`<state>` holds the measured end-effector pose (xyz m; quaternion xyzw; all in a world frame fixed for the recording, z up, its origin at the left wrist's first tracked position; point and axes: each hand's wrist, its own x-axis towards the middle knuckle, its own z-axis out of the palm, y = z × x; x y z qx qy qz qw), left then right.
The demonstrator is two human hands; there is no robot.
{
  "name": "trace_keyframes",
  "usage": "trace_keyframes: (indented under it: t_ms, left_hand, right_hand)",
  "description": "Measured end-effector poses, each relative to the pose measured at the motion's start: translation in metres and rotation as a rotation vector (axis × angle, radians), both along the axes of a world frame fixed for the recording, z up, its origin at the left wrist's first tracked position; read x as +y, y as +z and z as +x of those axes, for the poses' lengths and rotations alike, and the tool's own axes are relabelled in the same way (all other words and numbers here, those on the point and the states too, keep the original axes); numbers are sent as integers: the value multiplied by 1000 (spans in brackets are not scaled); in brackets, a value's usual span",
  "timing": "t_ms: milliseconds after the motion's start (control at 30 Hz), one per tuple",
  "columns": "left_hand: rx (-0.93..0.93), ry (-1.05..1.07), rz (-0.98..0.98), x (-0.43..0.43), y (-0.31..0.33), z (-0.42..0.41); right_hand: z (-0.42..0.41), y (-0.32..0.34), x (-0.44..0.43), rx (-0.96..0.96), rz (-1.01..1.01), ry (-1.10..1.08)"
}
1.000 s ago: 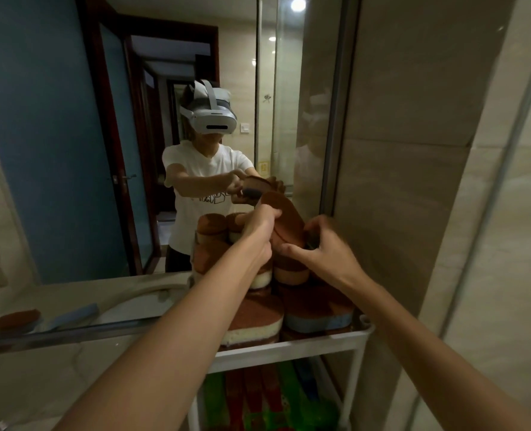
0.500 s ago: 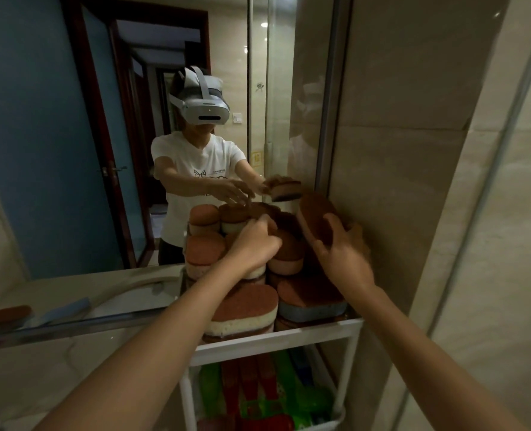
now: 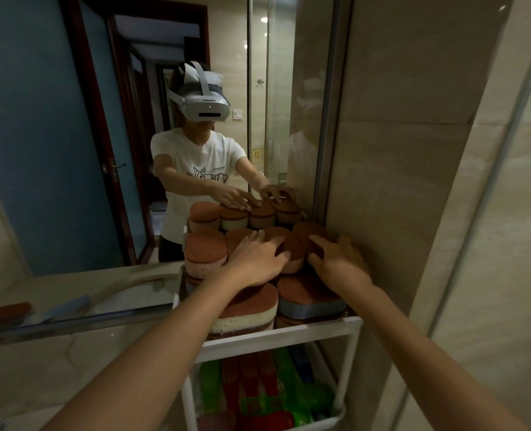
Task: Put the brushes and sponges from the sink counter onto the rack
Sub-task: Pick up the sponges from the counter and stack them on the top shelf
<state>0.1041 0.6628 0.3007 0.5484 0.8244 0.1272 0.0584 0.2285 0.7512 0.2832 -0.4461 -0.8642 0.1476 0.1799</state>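
Several brown-topped sponges are stacked on the top shelf of a white rack (image 3: 289, 335) beside the mirror. My left hand (image 3: 258, 259) lies flat with spread fingers on a back sponge (image 3: 293, 248). My right hand (image 3: 335, 262) rests with its fingers over the sponge at the back right (image 3: 306, 233), against the wall. In front sit a cream-bodied sponge (image 3: 248, 311) and a blue-bodied sponge (image 3: 307, 301). A pink-bodied sponge (image 3: 205, 253) stands at the left. Green and red brushes (image 3: 258, 390) fill the lower shelf.
A tiled wall (image 3: 397, 197) closes the rack's right side. The mirror (image 3: 71, 150) behind shows a person in a headset. At the far left, by the mirror's lower edge, lie a brown sponge (image 3: 6, 312) and a blue-handled brush (image 3: 68, 303). The marble counter (image 3: 56, 368) runs to the left.
My right hand has set the brown sponge it held down at the back right of the pile. Both hands have come down flat onto the back sponges.
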Motion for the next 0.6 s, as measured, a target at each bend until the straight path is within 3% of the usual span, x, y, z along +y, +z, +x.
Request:
trace_keyframes:
  t_ms: [233,400,600]
  left_hand:
    - [-48,-8,-11,-1,10,3]
    - [-71,59,234,-25,24,7]
    - [-98,295,517,-118,24,1]
  right_hand:
    - [1,5,-11,-59,37,12]
    - [-3,19,-33,219,120,80]
    - [-37,17,-127,436,174,296]
